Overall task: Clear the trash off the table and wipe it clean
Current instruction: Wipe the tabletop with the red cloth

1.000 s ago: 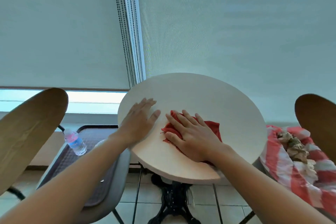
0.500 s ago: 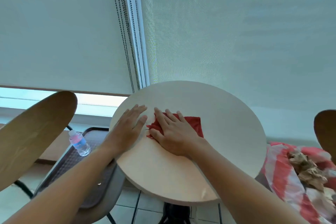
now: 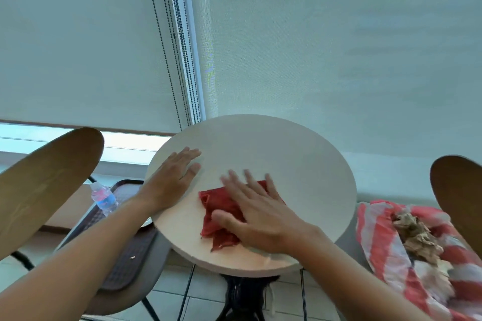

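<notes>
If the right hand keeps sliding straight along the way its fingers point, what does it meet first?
Nothing on the table: ahead of the right hand, pressing the red cloth, the top looks bare to its far rim. Beyond hangs the window blind, though depth there is unclear.

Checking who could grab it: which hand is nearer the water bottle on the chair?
Left. The left hand rests flat at the table's left edge, beside the water bottle; the right hand presses the red cloth further right.

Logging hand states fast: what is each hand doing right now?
Left hand: open, flat on the table.
Right hand: open, fingers straight, pressing the red cloth on the table.
</notes>
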